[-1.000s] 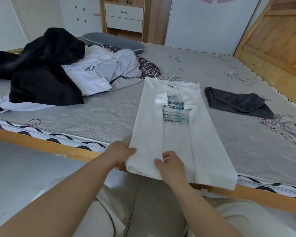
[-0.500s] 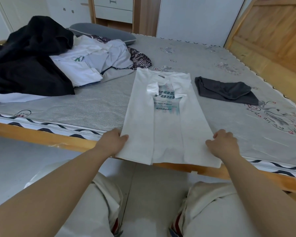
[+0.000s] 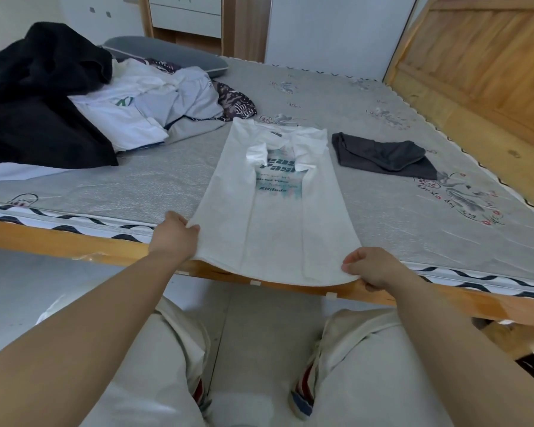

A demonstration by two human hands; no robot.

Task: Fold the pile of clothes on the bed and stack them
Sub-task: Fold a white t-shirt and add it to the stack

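Observation:
A white T-shirt [image 3: 278,217] with a teal print lies lengthwise on the bed, both sides and sleeves folded inward into a long strip. Its hem hangs slightly past the mattress edge. My left hand [image 3: 174,237] pinches the hem's left corner and my right hand [image 3: 373,268] pinches the right corner. A folded dark grey garment [image 3: 383,155] lies to the right of the shirt. The unfolded pile [image 3: 142,103] of white, grey and patterned clothes sits at the back left, beside a large black garment [image 3: 37,97].
The grey mattress [image 3: 383,211] rests on a wooden bed frame [image 3: 74,245] whose front rail runs under my hands. A grey pillow [image 3: 167,53] lies at the far edge. A wooden panel [image 3: 481,66] rises on the right. My knees are below the rail.
My right hand slid from the middle of the hem out to its right corner. The camera view shifted slightly; the shirt stayed in place.

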